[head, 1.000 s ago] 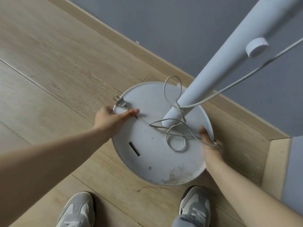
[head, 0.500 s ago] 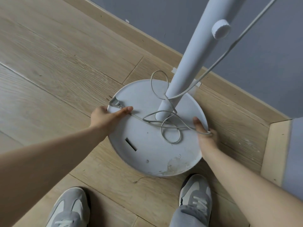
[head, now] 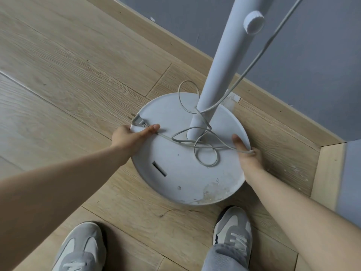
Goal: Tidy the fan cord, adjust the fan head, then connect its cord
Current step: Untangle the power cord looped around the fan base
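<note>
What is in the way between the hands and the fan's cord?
Nothing visible. The left hand and right hand each hold the base by its rim, and both thumbs touch the cord. The cord is tangled round the pole, though, and no socket is in view.

Fan base [head: 185, 178] I held was matt white plastic, scuffed at its near edge; cord [head: 207, 165] on it smooth, rubbery; floor [head: 68, 75] around it matt grained wood.
</note>
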`<control>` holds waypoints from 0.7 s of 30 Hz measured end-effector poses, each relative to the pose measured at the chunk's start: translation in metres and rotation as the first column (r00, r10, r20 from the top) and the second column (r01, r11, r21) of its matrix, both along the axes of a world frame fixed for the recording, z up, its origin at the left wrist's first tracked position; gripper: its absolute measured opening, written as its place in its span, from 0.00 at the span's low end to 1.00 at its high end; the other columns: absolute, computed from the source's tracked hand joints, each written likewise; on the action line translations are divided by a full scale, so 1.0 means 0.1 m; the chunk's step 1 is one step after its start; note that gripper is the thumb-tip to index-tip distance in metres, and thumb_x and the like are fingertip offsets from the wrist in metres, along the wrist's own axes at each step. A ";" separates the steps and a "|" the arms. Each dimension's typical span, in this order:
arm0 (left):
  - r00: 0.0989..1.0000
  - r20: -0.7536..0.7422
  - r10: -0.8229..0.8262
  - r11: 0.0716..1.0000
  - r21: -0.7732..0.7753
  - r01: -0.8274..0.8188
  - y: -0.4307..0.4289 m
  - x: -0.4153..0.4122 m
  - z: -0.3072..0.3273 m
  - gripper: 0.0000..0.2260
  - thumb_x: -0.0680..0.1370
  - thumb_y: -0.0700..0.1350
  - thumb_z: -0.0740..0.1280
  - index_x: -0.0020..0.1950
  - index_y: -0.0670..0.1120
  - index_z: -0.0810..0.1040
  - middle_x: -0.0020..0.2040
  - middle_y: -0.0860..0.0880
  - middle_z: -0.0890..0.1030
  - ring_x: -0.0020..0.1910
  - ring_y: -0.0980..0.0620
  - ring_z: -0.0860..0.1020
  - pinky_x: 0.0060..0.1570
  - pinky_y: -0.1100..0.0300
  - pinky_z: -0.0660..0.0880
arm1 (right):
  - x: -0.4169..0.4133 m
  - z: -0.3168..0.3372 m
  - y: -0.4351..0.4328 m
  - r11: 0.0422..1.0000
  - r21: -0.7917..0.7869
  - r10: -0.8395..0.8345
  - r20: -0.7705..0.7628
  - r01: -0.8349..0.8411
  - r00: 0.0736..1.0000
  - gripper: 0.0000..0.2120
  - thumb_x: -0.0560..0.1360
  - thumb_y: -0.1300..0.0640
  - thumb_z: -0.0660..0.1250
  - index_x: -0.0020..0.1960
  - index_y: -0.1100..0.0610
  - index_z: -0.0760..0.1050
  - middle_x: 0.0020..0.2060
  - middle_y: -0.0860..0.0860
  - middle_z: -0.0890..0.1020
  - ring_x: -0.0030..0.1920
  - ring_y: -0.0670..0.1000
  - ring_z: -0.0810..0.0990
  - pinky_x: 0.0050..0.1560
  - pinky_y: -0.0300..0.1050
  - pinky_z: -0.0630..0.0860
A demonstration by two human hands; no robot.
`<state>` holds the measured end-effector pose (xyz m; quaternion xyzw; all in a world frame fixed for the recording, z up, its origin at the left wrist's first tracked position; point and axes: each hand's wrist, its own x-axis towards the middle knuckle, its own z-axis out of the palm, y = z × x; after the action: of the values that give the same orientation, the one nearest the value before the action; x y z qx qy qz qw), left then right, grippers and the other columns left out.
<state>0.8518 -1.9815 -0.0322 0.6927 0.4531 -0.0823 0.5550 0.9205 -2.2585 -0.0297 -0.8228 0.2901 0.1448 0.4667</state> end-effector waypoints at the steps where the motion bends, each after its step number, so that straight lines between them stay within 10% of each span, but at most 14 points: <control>1: 1.000 -0.008 0.002 1.000 -0.011 -0.003 -0.01 0.00 0.00 0.22 0.64 0.61 0.77 0.46 0.45 0.81 0.43 0.49 0.81 0.42 0.49 0.79 0.42 0.59 0.73 | 0.02 0.01 -0.01 1.000 -0.003 0.018 -0.006 -0.018 1.000 0.28 0.66 0.35 0.71 0.48 0.60 0.74 0.43 0.54 0.78 0.45 0.55 0.76 0.42 0.44 0.68; 9: 0.997 0.001 0.072 0.995 0.073 -0.072 -0.09 0.00 0.02 0.36 0.64 0.60 0.77 0.65 0.45 0.71 0.55 0.50 0.74 0.52 0.49 0.74 0.49 0.58 0.72 | 0.06 0.01 -0.04 0.998 -0.040 0.044 0.056 -0.041 0.998 0.26 0.68 0.38 0.71 0.50 0.60 0.75 0.41 0.54 0.78 0.37 0.51 0.75 0.33 0.43 0.67; 21: 1.000 0.013 0.010 0.997 0.078 -0.011 -0.07 0.03 0.00 0.28 0.66 0.59 0.76 0.58 0.45 0.75 0.51 0.49 0.77 0.48 0.49 0.75 0.47 0.57 0.72 | 0.01 -0.05 -0.03 0.995 -0.094 0.046 0.115 -0.035 0.992 0.29 0.67 0.37 0.71 0.51 0.62 0.75 0.43 0.55 0.79 0.42 0.55 0.77 0.33 0.42 0.67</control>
<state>0.8548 -1.9885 -0.0326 0.7118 0.4563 -0.0572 0.5309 0.9219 -2.2611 -0.0351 -0.8561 0.2519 0.0925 0.4416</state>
